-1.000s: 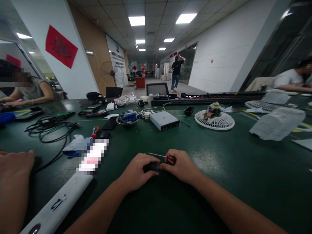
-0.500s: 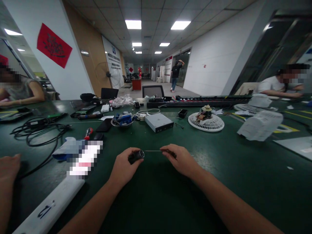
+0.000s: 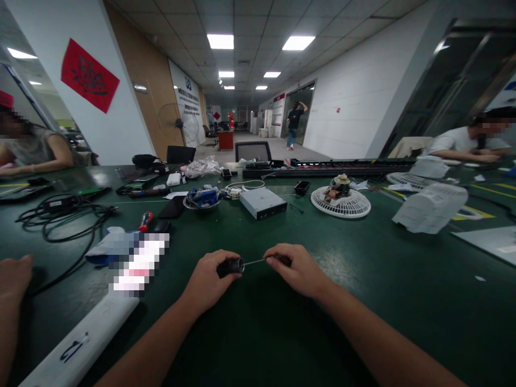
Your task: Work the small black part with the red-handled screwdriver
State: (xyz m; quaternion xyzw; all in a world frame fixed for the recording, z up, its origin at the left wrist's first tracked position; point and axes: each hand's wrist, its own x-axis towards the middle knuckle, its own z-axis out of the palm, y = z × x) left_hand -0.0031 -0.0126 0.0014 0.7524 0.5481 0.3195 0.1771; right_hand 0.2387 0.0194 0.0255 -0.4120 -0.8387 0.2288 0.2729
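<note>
My left hand (image 3: 212, 279) is closed around a short black cylinder (image 3: 234, 265), whose round open-looking end faces right. My right hand (image 3: 296, 267) pinches a thin screwdriver (image 3: 255, 262) with a dark handle mostly hidden in the palm. Its slim metal shaft points left and reaches the cylinder's end; whether the tip is inside or just touching, I cannot tell. Both hands are held above the green table (image 3: 258, 328), close together.
Ahead lie a grey disc drive (image 3: 263, 203), a bowl of blue items (image 3: 202, 199) and a white fan grille (image 3: 341, 203). On the left are coiled black cables (image 3: 64, 212), a glove (image 3: 110, 247), a white power strip (image 3: 80, 344) and another person's hand (image 3: 15, 277).
Both hands have come slightly lower and nearer. The cylinder has shifted a little right, and the screwdriver shaft now slants down to the left instead of lying level.
</note>
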